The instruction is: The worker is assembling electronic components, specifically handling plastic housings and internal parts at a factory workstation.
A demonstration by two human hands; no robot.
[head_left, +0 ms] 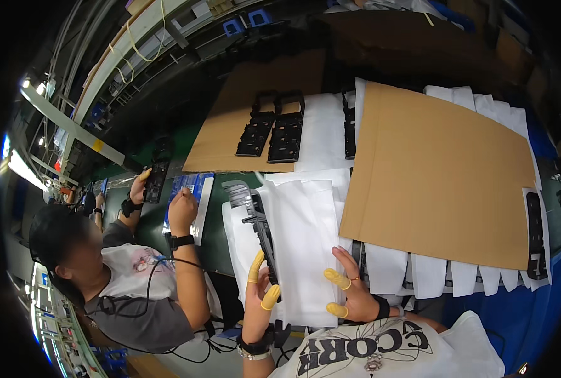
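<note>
Between the thumb and fingers of my left hand (258, 299) is the lower end of a long black plastic frame part (261, 228), tilted upright over white foam sheets (307, 246). Its upper end looks grey and ribbed in the light. My right hand (358, 297) hovers over the right side of these sheets, fingers apart, holding nothing. Yellow finger cots cover some fingertips on both hands. A brown cardboard sheet (438, 179) lies just beyond my right hand, on top of a row of white foam sleeves (384, 268).
Two black frame parts (285, 135) lie on another cardboard sheet (221, 142) at the back. One more black part (535, 236) sits at the right edge. To my left a co-worker (123, 277) handles a dark part (156, 179) near a blue-and-white packet (192, 201).
</note>
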